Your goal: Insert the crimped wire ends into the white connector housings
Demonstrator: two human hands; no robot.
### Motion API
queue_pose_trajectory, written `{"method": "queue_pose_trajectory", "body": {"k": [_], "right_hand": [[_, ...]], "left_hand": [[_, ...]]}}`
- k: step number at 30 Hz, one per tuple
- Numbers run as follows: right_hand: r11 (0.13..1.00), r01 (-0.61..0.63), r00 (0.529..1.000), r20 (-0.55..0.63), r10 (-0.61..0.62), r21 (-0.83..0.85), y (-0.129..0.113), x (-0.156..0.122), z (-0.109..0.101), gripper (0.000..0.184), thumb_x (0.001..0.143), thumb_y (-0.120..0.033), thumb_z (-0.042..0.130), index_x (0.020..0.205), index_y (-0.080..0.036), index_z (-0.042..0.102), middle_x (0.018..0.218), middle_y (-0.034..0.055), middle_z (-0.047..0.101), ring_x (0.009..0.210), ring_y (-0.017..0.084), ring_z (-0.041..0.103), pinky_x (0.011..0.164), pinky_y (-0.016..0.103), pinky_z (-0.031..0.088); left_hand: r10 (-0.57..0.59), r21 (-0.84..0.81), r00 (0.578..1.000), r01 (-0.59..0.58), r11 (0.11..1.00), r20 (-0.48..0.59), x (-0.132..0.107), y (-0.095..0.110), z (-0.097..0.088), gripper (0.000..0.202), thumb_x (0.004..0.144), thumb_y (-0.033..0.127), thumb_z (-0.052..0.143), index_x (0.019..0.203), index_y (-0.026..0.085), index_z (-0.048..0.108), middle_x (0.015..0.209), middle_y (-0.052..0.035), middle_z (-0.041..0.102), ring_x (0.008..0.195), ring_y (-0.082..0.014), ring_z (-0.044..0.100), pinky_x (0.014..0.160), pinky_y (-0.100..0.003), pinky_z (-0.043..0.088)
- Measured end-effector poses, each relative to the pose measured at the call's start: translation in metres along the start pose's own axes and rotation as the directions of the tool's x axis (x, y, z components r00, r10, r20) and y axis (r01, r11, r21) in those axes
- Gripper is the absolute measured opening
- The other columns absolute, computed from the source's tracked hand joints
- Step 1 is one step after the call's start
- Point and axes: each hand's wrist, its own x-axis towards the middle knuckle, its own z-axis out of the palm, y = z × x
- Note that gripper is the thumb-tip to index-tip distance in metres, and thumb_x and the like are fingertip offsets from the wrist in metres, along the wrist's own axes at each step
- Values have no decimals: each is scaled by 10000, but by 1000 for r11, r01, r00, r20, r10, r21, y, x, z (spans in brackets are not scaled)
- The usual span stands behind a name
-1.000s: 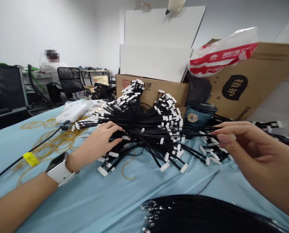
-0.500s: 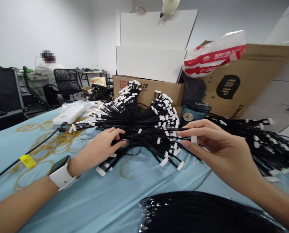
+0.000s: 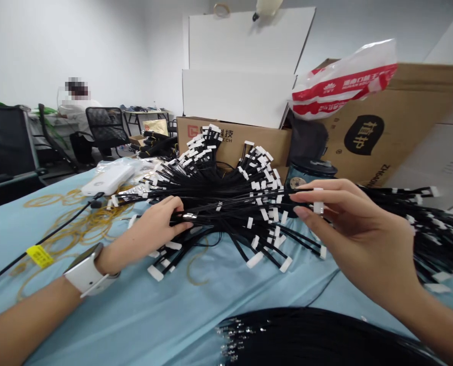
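My right hand (image 3: 358,229) is closed in a pinch on a thin black cable; its white connector (image 3: 318,202) shows between my fingers. The cable runs left above the heap toward my left hand (image 3: 156,223). My left fingers are closed around black cable at the heap's left side, with shiny metal ends (image 3: 189,216) showing beside the fingertips. Under and behind both hands spreads a heap of black cables (image 3: 211,188) with many white connectors. My left wrist wears a white-strapped watch (image 3: 85,272).
A bundle of black wires with metal tips (image 3: 298,335) lies at the front. More cables (image 3: 435,229) lie at right. Yellow rings (image 3: 77,223) and a white device (image 3: 108,178) are on the blue cloth (image 3: 135,315). Cardboard boxes (image 3: 249,134) stand behind; a person (image 3: 77,109) sits far left.
My right hand has moved right and slightly up with the cable and its white connector. My left hand has shifted slightly left, and the metal ends beside its fingers show more clearly.
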Motion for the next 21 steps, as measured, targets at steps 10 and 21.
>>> {"method": "queue_pose_trajectory", "body": {"k": [10, 21], "right_hand": [[950, 3, 901, 412, 133, -314, 45, 14, -2, 169, 880, -359, 626, 794, -238, 705, 618, -9, 667, 503, 169, 599, 491, 292, 462], [801, 204, 936, 353, 9, -562, 42, 10, -7, 364, 985, -481, 454, 717, -237, 492, 485, -22, 495, 375, 170, 449, 433, 301, 292]], "left_hand": [[146, -2, 989, -146, 989, -23, -3, -3, -5, 86, 951, 242, 518, 982, 234, 598, 1002, -46, 670, 901, -249, 671, 836, -362, 533], [18, 22, 902, -9, 1000, -431, -17, 28, -20, 183, 1021, 156, 390, 1015, 224, 560, 971, -35, 618, 941, -229, 614, 856, -362, 498]]}}
